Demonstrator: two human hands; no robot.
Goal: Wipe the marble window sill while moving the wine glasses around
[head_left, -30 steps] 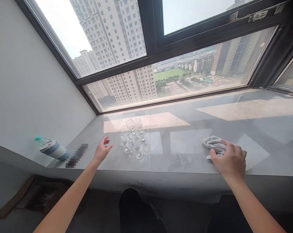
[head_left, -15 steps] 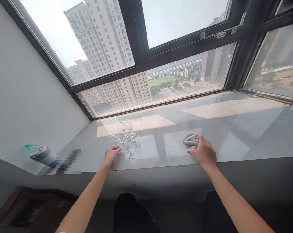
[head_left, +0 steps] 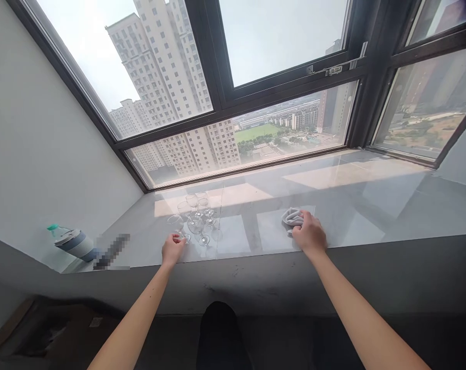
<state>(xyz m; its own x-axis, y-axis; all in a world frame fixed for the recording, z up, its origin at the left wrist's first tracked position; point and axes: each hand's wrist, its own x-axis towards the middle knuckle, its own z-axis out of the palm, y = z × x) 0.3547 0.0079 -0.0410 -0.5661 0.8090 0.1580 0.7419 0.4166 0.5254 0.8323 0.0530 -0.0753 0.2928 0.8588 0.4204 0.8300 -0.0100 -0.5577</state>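
Note:
Several clear wine glasses [head_left: 196, 216] stand clustered on a grey marble window ledge [head_left: 352, 205]. My left hand [head_left: 172, 249] rests at the front edge of the ledge, its fingers closed round the stem and foot of the nearest wine glass [head_left: 176, 226]. My right hand [head_left: 309, 235] lies further right on the ledge, fingers curled over a crumpled grey cloth [head_left: 291, 217] that it presses against the surface.
A lidded cup with a dark band and a green-capped bottle [head_left: 71, 241] lie at the ledge's far left by the white wall, beside a blurred dark object [head_left: 111, 252]. Large dark-framed windows rise behind the ledge. The floor and a dark shape [head_left: 221, 334] lie below.
My left hand moved in from open beside the glasses and closed on the nearest glass. My right hand kept hold of the cloth while the view shifted back and left.

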